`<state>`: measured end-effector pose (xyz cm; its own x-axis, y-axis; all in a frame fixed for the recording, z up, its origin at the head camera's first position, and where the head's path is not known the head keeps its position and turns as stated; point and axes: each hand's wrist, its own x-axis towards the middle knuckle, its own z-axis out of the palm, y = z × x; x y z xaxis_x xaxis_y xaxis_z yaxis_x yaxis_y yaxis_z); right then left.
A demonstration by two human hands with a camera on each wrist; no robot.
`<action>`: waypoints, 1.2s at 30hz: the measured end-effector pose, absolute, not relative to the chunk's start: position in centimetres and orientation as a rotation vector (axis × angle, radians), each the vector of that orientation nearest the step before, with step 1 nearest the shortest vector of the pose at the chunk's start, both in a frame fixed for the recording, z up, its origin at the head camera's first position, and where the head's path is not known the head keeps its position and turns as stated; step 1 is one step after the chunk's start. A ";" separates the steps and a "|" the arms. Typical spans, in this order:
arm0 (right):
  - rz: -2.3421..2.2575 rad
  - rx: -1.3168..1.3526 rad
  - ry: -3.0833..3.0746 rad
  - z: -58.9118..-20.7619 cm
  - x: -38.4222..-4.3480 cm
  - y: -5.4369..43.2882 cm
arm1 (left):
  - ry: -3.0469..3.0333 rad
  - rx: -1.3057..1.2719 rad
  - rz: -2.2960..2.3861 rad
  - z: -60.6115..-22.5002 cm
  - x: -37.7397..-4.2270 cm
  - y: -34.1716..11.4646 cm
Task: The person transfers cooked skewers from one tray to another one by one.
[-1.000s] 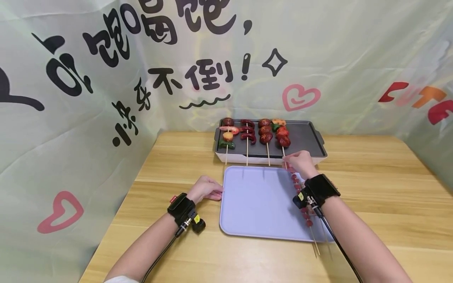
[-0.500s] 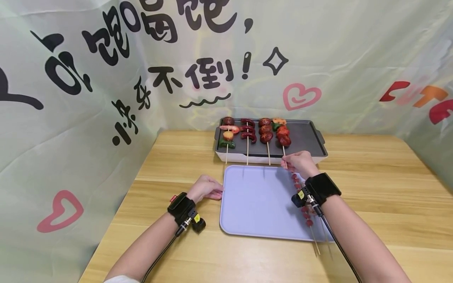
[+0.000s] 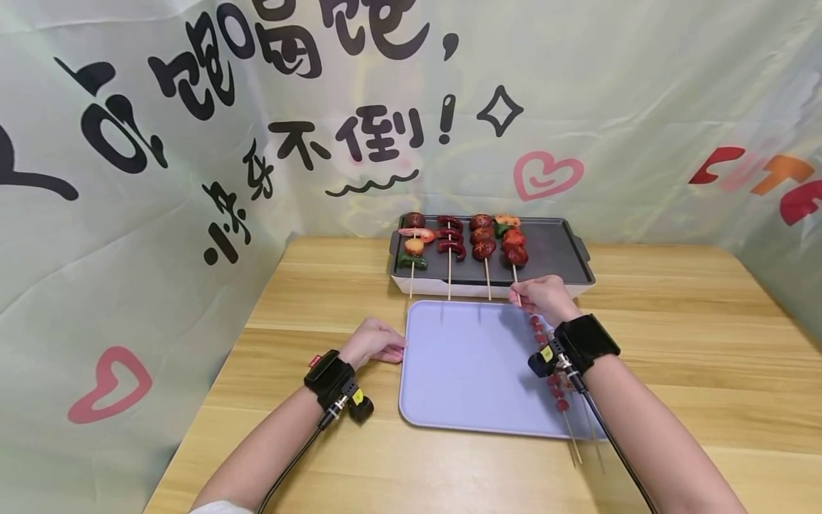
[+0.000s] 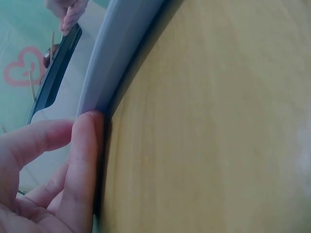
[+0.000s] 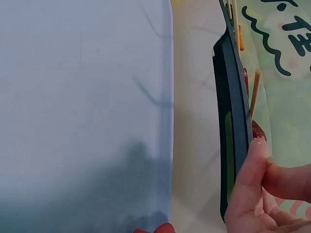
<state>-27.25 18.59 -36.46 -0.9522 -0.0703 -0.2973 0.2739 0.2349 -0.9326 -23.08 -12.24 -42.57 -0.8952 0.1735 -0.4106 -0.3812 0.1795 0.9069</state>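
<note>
My right hand [image 3: 546, 296] pinches the wooden stick of the rightmost mixed skewer [image 3: 515, 254], just in front of the grill. Its food pieces, orange, green, red and dark brown, lie on the grill plate [image 3: 557, 251]. In the right wrist view, thumb and forefinger meet at the grill's edge; much of the stick is hidden. My left hand [image 3: 372, 341] grips the left rim of the lavender tray [image 3: 469, 364]. The left wrist view shows its fingertips on the tray rim [image 4: 104, 63]. A skewer of small red pieces [image 3: 561, 405] lies on the tray's right side, partly under my right wrist.
Further left on the grill lie a mushroom skewer [image 3: 483, 248], a skewer of dark red curled pieces [image 3: 451, 248] and one with shrimp and green pepper [image 3: 414, 247]. Their sticks overhang the grill's front edge. A printed cloth [image 3: 610, 107] hangs behind the wooden table [image 3: 693, 343].
The right hand has shifted very slightly left, its fingers staying at the same skewer's stick. The left hand, tray and grill have not visibly moved.
</note>
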 end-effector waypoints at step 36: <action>-1.746 -0.002 2.459 -35.6 -21.5 20.6 | 2.040 -0.232 1.749 -43.1 -23.5 -12.2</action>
<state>-21.54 20.64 -35.56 -0.9921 -0.0737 -0.1016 0.0716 0.3323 -0.9405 -23.45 -12.24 -43.06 -0.8888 0.1547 -0.4313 -0.4027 0.1855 0.8964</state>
